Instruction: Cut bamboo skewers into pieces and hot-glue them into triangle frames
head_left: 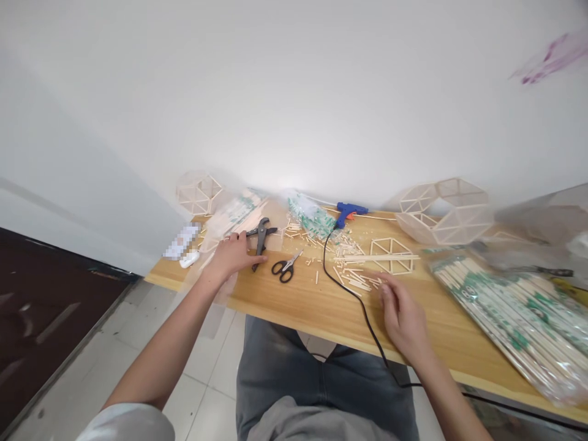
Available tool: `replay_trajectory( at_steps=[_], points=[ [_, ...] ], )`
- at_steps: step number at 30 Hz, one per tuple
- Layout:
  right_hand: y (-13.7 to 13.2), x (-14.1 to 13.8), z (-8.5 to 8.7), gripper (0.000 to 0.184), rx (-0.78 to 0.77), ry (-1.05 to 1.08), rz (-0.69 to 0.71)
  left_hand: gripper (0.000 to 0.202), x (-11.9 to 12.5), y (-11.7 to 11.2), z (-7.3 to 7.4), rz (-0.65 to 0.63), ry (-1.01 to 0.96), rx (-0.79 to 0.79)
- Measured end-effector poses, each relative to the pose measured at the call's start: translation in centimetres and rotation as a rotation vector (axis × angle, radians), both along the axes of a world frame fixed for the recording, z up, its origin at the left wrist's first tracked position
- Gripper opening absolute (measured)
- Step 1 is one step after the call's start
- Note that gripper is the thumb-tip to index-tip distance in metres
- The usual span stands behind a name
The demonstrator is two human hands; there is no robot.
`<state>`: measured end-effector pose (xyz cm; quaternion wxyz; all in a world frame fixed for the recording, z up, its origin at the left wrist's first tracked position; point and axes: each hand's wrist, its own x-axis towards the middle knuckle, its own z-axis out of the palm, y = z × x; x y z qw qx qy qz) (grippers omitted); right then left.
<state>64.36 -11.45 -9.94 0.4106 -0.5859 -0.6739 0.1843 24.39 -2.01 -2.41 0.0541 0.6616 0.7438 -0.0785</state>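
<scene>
My left hand [230,252] is over the left part of the table, fingers spread and thumb stretched toward the dark handle of a tool like adjustable pliers [261,237]. Whether it touches the tool I cannot tell. Just right of it lie small black-handled scissors [285,269]. My right hand [403,311] hovers at the front right, index finger stretched out and the others loosely curled, with no object visible in it. Its fingertip is near a heap of short cut wooden sticks [359,283]. Behind it lies a flat stick frame with triangles [392,256].
A blue glue gun [348,213] lies at the back, its black cord [342,285] crossing the table's front edge. Polygonal stick frames [441,211] lean against the wall. Bagged sticks [514,312] fill the right side. A white case [189,260] sits at the left.
</scene>
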Motion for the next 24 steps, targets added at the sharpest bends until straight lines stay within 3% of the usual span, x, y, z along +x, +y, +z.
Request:
replay_trajectory(
  at_steps=[12,16,20,22,24],
  points=[
    [0.4,0.2,-0.9,0.035,-0.076,0.331,-0.036,0.039,0.3,0.9,1.1,0.086,0.042,0.049],
    [0.5,0.2,-1.2,0.039,-0.054,0.404,-0.073,0.032,0.4,0.0,1.6,0.103,-0.038,0.222],
    [0.6,-0.4,0.0,0.043,0.01,0.339,-0.107,0.02,2.6,-0.3,1.0,-0.02,-0.521,0.512],
    [1.0,-0.8,1.3,0.045,-0.006,0.277,-0.03,0.027,4.7,0.1,0.6,-0.091,-0.878,0.502],
    [1.5,-1.2,3.0,0.043,-0.022,0.256,0.063,0.036,7.2,0.6,0.8,-0.106,-1.338,0.344]
  ],
)
